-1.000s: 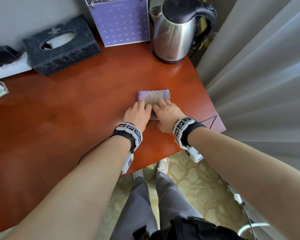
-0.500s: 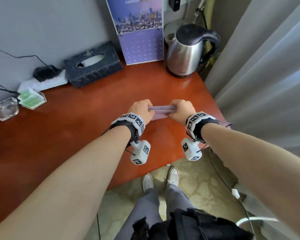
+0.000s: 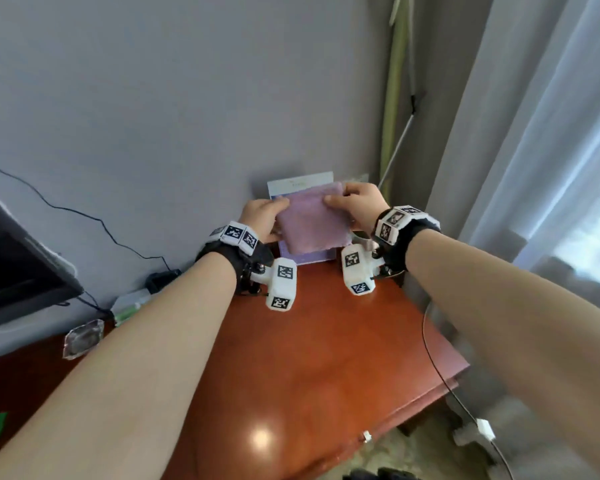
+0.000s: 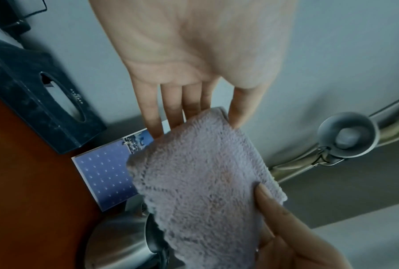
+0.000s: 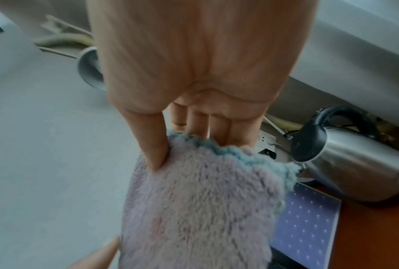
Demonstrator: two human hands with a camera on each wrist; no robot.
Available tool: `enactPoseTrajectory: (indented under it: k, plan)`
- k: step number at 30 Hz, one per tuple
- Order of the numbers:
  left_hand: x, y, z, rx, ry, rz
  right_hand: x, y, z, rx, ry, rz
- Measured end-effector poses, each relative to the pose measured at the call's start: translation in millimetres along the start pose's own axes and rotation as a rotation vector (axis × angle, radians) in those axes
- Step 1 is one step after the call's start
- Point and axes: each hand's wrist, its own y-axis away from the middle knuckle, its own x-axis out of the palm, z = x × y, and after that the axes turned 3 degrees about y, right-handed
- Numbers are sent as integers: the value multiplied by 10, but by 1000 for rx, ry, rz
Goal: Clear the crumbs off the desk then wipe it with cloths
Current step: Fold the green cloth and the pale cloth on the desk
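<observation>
I see the red-brown bench (image 3: 326, 358) filling the lower view, with a grey wall behind and curtains on the right. On its far end stand a steel kettle (image 5: 354, 172), a dark tissue box (image 4: 39, 102) and a purple calendar (image 4: 104, 174) leaning at the wall. Above the bench, in front of the calendar, both hands hold up a folded lilac cloth (image 3: 309, 223), clear of the surface. My left hand (image 3: 260, 218) pinches the cloth's left edge, thumb in front, fingers (image 4: 152, 112) nearly straight behind it. My right hand (image 3: 361, 206) pinches the right edge the same way, thumb pressed into the pile.
</observation>
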Motion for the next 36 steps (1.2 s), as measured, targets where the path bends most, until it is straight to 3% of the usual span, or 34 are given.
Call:
enactPoseTrajectory:
  k: [4, 12, 19, 27, 36]
  plan:
    - [-195, 216, -17, 110, -92, 11, 156, 234, 120, 26, -19, -13]
    - [-617, 775, 3, 344, -403, -107, 529, 904, 169, 51, -30, 64]
    - [-957, 1352, -28, 370, -431, -202, 750, 1456, 434, -5, 21, 128]
    - [-1349, 2194, 12, 308, -452, -298, 1138, 2104, 498, 18, 3, 177]
    - [-2290, 2933, 483, 160, -468, -428, 2088, 2648, 433, 13, 71, 341]
